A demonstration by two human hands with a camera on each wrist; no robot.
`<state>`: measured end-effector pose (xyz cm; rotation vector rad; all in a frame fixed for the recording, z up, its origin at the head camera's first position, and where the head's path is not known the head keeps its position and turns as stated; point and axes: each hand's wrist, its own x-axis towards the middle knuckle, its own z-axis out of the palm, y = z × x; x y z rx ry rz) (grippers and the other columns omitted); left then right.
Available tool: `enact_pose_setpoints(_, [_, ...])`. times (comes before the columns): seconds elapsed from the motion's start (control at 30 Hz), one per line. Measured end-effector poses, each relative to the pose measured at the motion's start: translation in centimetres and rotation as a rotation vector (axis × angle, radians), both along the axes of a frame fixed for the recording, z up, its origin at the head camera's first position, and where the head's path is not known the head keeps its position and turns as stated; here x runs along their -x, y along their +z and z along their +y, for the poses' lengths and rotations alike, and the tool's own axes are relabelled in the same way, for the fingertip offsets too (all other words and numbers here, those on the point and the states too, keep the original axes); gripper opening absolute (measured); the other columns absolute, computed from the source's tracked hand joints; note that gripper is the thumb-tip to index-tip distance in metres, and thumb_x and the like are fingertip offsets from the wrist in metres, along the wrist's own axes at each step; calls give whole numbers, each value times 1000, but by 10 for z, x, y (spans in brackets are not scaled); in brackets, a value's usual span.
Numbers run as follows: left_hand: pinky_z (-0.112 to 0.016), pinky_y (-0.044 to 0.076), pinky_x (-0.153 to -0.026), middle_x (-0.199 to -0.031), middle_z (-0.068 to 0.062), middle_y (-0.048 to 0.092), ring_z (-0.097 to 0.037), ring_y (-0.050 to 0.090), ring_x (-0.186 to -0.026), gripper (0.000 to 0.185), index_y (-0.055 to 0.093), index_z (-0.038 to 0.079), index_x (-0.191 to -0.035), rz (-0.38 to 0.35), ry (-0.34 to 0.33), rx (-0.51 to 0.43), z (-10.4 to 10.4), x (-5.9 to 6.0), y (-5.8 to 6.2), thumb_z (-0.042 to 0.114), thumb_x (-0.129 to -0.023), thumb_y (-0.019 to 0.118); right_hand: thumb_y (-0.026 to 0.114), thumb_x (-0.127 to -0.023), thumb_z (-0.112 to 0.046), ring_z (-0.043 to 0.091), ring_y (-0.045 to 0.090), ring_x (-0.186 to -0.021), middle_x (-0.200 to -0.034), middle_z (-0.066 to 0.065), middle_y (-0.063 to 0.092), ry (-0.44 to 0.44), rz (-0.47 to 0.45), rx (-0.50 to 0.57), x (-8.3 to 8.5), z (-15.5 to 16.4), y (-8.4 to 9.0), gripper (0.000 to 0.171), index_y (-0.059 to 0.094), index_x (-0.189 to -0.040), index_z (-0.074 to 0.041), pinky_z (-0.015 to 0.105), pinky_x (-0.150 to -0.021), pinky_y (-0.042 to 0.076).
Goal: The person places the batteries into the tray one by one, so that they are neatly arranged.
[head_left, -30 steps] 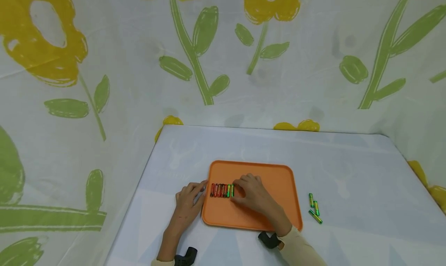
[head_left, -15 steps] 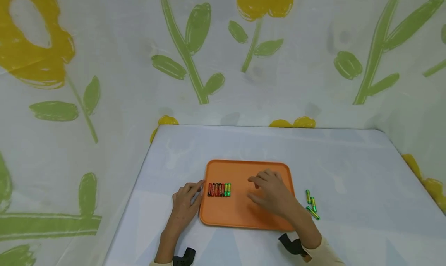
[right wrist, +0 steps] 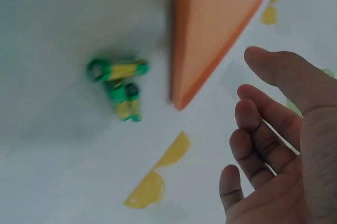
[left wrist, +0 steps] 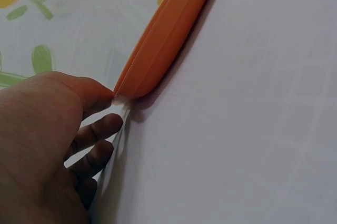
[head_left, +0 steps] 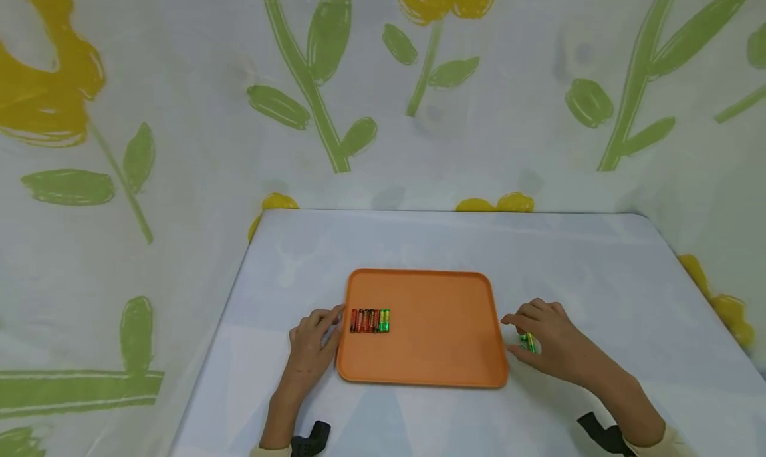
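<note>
An orange tray (head_left: 443, 350) lies on the white table and carries a row of several batteries (head_left: 370, 320), red ones and green ones, near its left edge. My left hand (head_left: 311, 342) rests on the table against the tray's left rim (left wrist: 158, 50), fingers relaxed. My right hand (head_left: 541, 334) hovers just right of the tray over loose green batteries (head_left: 528, 341), fingers loosely spread and holding nothing. In the right wrist view the green batteries (right wrist: 120, 84) lie on the table beside the tray's edge (right wrist: 210, 39), apart from my fingers (right wrist: 263, 134).
White cloth printed with yellow flowers and green leaves (head_left: 335, 104) hangs behind and at both sides of the table. The table's far edge (head_left: 449, 212) meets this cloth.
My right hand left the battery row on the tray and moved right, off the tray, to the loose green batteries. My left hand stayed at the tray's left rim.
</note>
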<state>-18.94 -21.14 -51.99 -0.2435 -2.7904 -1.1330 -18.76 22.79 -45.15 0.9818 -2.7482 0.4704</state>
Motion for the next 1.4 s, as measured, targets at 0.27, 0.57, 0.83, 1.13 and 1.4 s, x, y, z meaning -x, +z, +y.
enact_pose_setpoints(0.27, [-46, 23, -92, -113, 1, 61, -18, 50, -101, 42, 59, 18, -142, -8, 2, -33, 1, -1, 1, 16, -101, 63, 90, -70, -18, 14, 50, -95, -98, -12, 58, 33, -178, -149, -3, 26, -7, 46, 72, -113, -19, 40, -77, 38])
enact_pose_setpoints(0.57, [-46, 23, -93, -112, 2, 61, -18, 51, -101, 44, 58, 19, -143, -2, 0, -19, 1, -2, -4, 15, -100, 64, 92, -67, -16, 16, 48, -91, -96, -9, 54, 81, -152, -278, -2, 39, -22, 49, 70, -111, -21, 40, -72, 39])
enact_pose_setpoints(0.83, [-45, 24, -92, -110, 2, 61, -18, 50, -98, 42, 59, 16, -141, 13, -4, -19, 1, -2, 0, 14, -100, 63, 91, -66, -13, 14, 47, -90, -94, -13, 50, 104, -78, -213, -2, 35, -28, 51, 70, -111, -26, 37, -71, 37])
enact_pose_setpoints(1.13, [-45, 25, -91, -111, 2, 61, -17, 50, -98, 42, 59, 18, -141, 12, -1, -12, 1, -2, 0, 15, -100, 63, 90, -69, -14, 16, 47, -92, -96, -12, 50, 113, -140, -231, -1, 33, -25, 52, 69, -114, -26, 40, -73, 39])
enact_pose_setpoints(1.4, [-44, 24, -91, -113, 2, 61, -17, 50, -99, 43, 58, 20, -143, 14, -7, -10, -1, 0, 0, 16, -100, 63, 89, -67, -5, 17, 50, -93, -99, -10, 54, 110, -121, -228, 0, 31, -24, 55, 68, -114, -22, 41, -73, 41])
